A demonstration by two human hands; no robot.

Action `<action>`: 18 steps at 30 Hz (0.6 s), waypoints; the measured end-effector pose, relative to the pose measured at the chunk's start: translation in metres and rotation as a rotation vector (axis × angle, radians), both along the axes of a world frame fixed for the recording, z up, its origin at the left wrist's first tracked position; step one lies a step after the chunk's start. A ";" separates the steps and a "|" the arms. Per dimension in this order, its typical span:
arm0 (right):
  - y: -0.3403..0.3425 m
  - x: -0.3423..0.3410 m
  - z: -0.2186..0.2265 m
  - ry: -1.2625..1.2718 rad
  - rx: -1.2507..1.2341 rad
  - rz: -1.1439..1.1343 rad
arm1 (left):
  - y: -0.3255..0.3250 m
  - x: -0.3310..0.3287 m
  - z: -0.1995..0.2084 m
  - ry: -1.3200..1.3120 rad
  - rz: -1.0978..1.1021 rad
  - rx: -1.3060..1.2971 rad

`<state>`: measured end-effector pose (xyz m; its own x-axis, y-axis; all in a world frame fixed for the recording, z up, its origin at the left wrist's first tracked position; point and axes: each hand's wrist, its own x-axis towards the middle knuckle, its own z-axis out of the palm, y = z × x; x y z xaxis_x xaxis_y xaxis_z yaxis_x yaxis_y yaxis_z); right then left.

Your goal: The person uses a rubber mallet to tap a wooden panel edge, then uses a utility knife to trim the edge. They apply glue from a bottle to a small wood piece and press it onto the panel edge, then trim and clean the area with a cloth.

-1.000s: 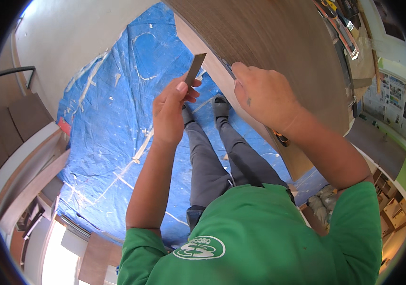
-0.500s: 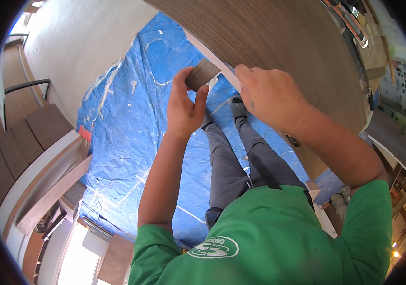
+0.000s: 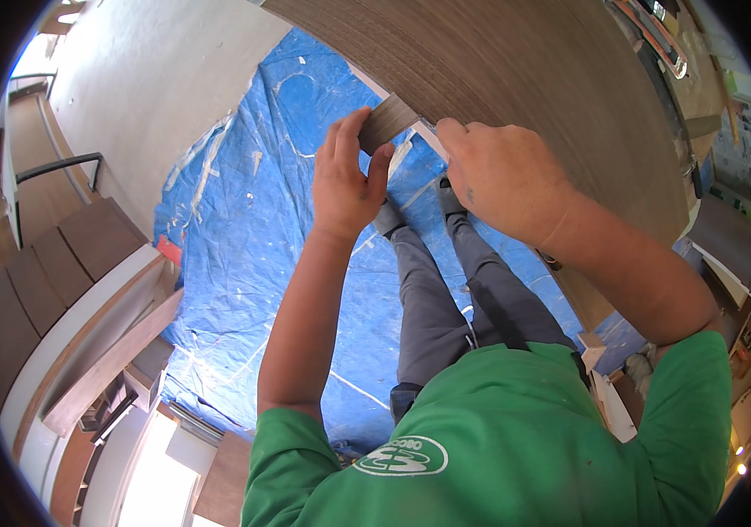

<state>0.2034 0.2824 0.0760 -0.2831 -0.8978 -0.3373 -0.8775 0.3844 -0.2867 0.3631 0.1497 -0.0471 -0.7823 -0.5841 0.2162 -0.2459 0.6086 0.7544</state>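
Observation:
My left hand (image 3: 346, 184) grips a small wood-grain block (image 3: 387, 123) between thumb and fingers. The block meets the edge of a large brown wood-grain board (image 3: 516, 70). Beside it, my right hand (image 3: 507, 180) is closed at the same edge, knuckles up. Its fingertips are turned under, so whatever they pinch, if anything, is hidden. A pale strip (image 3: 429, 139) along the board's side shows between the two hands.
A creased blue tarp (image 3: 226, 263) covers the floor under my feet. Tools with orange parts (image 3: 652, 35) lie at the board's far right. Brown panels (image 3: 59, 263) and a white-edged unit (image 3: 86, 325) stand on the left, below a pale wall (image 3: 156, 79).
My left hand has moved the block up and right, from just off the board to its edge. My right hand stays almost where it was. The whole view has shifted slightly.

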 end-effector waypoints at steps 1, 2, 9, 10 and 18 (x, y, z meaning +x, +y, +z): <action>0.000 0.000 0.001 -0.006 0.003 -0.002 | 0.000 0.000 -0.001 0.003 -0.002 -0.024; -0.001 0.000 0.001 -0.013 0.006 -0.004 | 0.000 0.001 -0.002 -0.016 -0.007 -0.022; 0.000 -0.002 0.002 -0.029 0.012 -0.007 | 0.002 0.002 -0.001 -0.050 -0.013 0.006; 0.000 -0.002 0.002 -0.028 0.013 -0.007 | 0.002 0.003 -0.001 -0.053 -0.008 0.021; -0.001 -0.001 0.003 -0.038 0.016 -0.024 | -0.003 0.006 0.002 -0.033 -0.037 0.013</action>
<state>0.2020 0.2810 0.0785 -0.2908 -0.8853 -0.3628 -0.8567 0.4098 -0.3132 0.3696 0.1464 -0.0455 -0.8101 -0.5571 0.1828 -0.2480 0.6081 0.7541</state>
